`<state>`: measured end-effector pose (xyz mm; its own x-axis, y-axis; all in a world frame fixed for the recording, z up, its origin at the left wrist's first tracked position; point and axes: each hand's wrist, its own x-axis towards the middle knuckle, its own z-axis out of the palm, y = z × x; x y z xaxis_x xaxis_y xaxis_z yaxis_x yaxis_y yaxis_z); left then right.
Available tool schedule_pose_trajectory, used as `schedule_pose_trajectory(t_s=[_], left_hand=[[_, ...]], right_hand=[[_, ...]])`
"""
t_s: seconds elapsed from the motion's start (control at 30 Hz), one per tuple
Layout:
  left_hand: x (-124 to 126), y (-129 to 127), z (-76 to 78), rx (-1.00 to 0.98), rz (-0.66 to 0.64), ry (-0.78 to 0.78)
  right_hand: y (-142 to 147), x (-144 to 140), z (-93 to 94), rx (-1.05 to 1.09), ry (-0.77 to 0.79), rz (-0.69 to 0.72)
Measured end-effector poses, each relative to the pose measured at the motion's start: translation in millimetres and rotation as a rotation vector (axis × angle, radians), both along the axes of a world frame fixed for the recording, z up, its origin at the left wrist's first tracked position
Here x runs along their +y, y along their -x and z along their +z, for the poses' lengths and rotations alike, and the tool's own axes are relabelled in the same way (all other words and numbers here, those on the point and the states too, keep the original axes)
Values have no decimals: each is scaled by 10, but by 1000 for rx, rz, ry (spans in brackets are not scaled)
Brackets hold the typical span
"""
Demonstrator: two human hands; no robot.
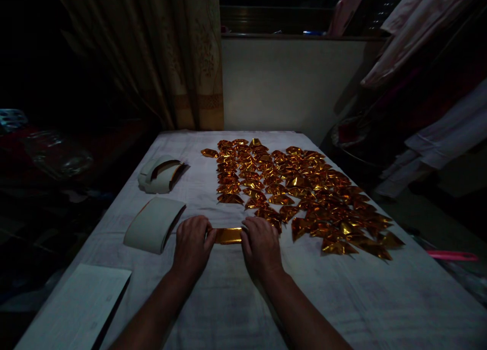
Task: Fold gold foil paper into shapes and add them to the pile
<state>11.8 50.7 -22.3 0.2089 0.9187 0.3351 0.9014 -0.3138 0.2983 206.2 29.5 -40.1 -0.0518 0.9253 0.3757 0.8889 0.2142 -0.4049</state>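
A gold foil sheet (228,235) is pinched at both ends on the tabletop (342,299), closed grips of left hand (193,244) and right hand (262,246). Uneven pressure could skew the crease or tear it.

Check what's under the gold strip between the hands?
The gold strip lies on the white cloth. The left hand and right hand cover its ends; whatever lies beneath there is hidden.
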Motion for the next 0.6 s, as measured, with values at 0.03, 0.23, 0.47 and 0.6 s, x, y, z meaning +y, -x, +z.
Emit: schedule_pose_trajectory(t_s=[0.03, 0.23, 0.47, 0.6], left_hand=[[-1, 3, -21, -2, -1, -5], [4, 4, -83, -11, 7, -2], [-2, 1, -64, -27, 27, 1], [-30, -15, -56, 29, 8, -9]], right_hand=[[23, -13, 7, -27, -2, 44], [208, -116, 84, -194, 150, 441], [124, -189, 85, -220, 288, 331], [-23, -223, 53, -232, 291, 229]])
